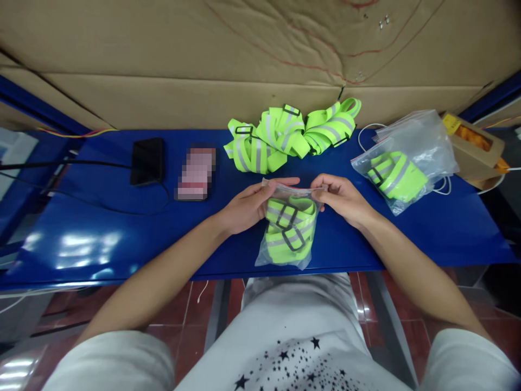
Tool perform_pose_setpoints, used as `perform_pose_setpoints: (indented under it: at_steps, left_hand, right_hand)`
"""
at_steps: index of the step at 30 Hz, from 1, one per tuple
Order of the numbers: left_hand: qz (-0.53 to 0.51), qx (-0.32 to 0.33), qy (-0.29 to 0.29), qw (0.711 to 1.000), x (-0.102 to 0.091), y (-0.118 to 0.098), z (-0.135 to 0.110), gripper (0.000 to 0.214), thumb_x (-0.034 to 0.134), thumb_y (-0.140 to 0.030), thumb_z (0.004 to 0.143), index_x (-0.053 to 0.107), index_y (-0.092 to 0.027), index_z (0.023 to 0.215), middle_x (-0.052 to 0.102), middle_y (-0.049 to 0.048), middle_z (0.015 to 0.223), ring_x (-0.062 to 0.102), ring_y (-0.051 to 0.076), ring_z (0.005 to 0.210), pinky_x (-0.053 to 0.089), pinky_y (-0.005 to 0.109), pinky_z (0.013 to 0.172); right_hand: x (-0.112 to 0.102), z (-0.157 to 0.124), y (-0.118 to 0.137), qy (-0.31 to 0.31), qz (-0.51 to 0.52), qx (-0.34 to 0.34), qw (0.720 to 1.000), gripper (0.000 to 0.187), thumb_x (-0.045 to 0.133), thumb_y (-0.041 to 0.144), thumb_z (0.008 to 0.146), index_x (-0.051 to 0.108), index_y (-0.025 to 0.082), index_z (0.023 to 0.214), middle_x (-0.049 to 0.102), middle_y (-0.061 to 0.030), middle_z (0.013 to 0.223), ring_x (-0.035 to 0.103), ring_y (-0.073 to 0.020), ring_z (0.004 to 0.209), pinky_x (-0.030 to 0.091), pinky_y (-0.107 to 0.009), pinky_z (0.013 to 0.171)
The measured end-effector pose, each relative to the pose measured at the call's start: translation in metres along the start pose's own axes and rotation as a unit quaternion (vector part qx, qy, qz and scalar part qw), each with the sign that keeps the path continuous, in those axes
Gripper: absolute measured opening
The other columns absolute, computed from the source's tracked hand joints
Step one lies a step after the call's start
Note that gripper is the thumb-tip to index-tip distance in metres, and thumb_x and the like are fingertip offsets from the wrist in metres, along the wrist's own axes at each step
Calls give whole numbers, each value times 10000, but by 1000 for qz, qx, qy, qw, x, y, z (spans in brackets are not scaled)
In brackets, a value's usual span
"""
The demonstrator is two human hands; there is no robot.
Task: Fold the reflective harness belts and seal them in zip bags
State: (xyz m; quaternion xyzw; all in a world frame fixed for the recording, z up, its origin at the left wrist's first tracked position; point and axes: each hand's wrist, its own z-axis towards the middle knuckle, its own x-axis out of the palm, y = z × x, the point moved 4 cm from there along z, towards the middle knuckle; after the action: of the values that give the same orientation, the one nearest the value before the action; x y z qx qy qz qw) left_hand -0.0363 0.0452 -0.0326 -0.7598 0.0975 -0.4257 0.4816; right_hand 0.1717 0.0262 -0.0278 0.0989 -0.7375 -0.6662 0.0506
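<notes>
A clear zip bag hangs upright between my hands near the table's front edge. Inside it lies a folded neon-yellow reflective strap with grey stripes and black buckles. My left hand grips the bag's top left corner, thumb in front and forefinger stretched behind the mouth. At the top right corner my right hand pinches the bag's edge between thumb and curled fingers. A red line runs along the zip between them. Just beyond, several bundled reflective straps lie in a row.
On the right a filled zip bag lies by several empty plastic bags and a cardboard box with orange contents. A phone and a cabled black device sit left on the blue table. Cardboard backs it.
</notes>
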Motion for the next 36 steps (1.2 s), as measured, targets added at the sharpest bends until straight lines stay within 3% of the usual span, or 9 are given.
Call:
perform_pose_setpoints:
  at_steps: [9, 13, 16, 21, 36]
  left_hand:
    - [17, -15, -5, 1000, -1, 9, 0, 599, 739, -539, 929, 659, -224, 1432, 759, 128, 1280, 753, 255, 1054, 594, 329, 866]
    - [118, -1, -47, 992, -6, 9, 2, 748, 885, -437, 816, 603, -255, 1484, 742, 103, 1311, 711, 221, 1105, 545, 284, 909]
    - [191, 1, -69, 979, -9, 12, 4, 662, 905, -419, 787, 689, -191, 1370, 761, 102, 1233, 698, 209, 1065, 524, 279, 903]
    - [198, -6, -25, 980, -4, 15, 5, 620, 861, -413, 835, 675, -178, 1378, 756, 97, 1229, 691, 193, 1057, 512, 299, 955]
    - [243, 16, 20, 970, 5, 24, 4, 672, 795, -404, 890, 571, -186, 1485, 688, 135, 1338, 652, 238, 1163, 512, 352, 989]
  right_hand:
    - [2, 0, -1, 15, -40, -28, 999, 109, 710, 250, 780, 655, 171, 829, 592, 37, 736, 490, -93, 644, 342, -246, 601]
    - [1, 1, 2, 13, -65, -42, 997, 105, 707, 249, 779, 647, 172, 819, 599, 30, 744, 501, -103, 672, 345, -247, 621]
    - [0, 2, 4, 22, -91, -45, 995, 159, 731, 297, 796, 670, 164, 856, 629, 12, 787, 531, -114, 709, 381, -252, 655]
    - [2, 1, 5, 46, -113, -37, 992, 177, 722, 325, 816, 675, 158, 854, 580, 27, 733, 496, -105, 664, 363, -252, 621]
    - [10, -3, 7, 72, -136, -41, 987, 154, 713, 305, 797, 661, 163, 829, 590, 23, 720, 500, -112, 654, 382, -253, 613]
